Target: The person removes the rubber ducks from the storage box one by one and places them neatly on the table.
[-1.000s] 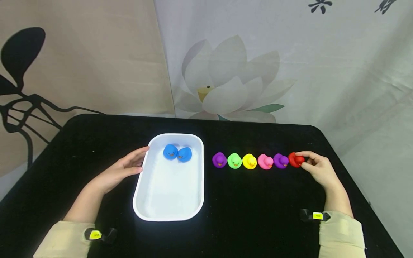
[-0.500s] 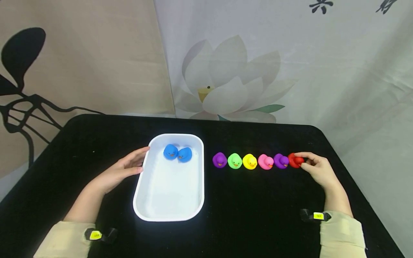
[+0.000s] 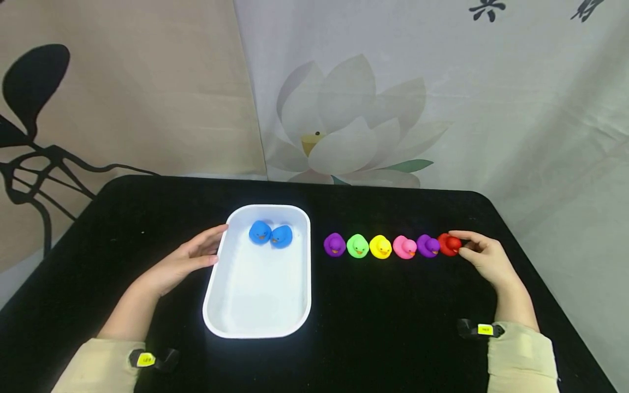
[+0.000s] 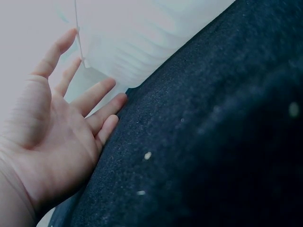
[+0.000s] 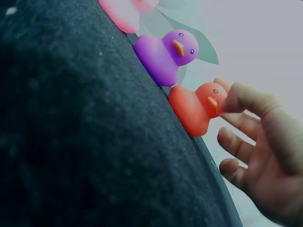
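My right hand [image 3: 488,262] pinches a red rubber duck [image 3: 448,244] by its head, between thumb and forefinger. In the right wrist view the red duck [image 5: 193,109] sits on the black cloth, close beside a purple duck [image 5: 165,56], and the other fingers are loosely bent. On the left, my left hand [image 3: 189,256] has its fingertips and thumb at the side of a white tray [image 3: 260,295]. The left wrist view shows those fingers [image 4: 97,97] spread and fairly straight along the tray's outer wall. Two blue ducks [image 3: 260,232] sit at the tray's far end.
A row of ducks runs from the tray's right side to the red one: purple [image 3: 334,245], green [image 3: 357,246], yellow [image 3: 380,247], pink [image 3: 404,248], purple. A black cloth [image 3: 383,327] covers the table. Behind it hangs a printed curtain [image 3: 196,93].
The red duck has shifted very slightly left toward the purple duck, with my right thumb and forefinger still at its head. My left hand and the tray have stayed in place.
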`<state>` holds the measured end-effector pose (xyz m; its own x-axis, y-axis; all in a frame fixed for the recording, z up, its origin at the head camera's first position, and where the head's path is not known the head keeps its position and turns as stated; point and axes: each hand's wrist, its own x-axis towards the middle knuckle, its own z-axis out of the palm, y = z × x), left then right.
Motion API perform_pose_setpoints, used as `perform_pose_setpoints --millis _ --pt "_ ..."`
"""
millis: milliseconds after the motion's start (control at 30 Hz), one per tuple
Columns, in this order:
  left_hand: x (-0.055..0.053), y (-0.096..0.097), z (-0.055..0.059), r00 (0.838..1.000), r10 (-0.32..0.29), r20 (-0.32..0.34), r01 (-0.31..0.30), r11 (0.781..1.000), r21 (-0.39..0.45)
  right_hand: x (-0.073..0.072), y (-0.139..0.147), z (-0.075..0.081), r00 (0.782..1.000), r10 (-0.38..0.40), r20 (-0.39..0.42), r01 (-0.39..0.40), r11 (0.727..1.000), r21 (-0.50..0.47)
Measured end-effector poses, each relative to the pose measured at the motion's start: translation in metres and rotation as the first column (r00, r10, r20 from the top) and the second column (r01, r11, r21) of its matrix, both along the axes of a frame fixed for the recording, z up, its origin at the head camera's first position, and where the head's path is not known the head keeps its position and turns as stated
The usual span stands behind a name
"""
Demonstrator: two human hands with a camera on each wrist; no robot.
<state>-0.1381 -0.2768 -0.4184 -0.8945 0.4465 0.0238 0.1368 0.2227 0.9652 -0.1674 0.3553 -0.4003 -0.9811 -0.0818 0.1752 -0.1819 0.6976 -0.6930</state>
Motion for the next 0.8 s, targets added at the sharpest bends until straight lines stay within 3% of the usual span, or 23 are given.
perform_pose_setpoints --millis 467,667,800 --pt "0.001 0.001 0.002 1.0 0.011 0.011 -0.011 1.0 0.008 0.002 -0.017 0.024 0.992 -0.04 -0.116 0.036 0.998 -0.042" --pt "0.001 0.0 0.002 1.0 0.009 0.011 -0.009 1.0 0.011 0.012 -0.048 0.054 0.979 -0.076 -0.189 0.047 0.987 -0.153" --pt "0.001 0.0 0.002 1.0 0.01 0.012 -0.01 1.0 0.01 0.021 -0.071 0.075 0.972 -0.053 -0.228 0.008 0.981 -0.191"
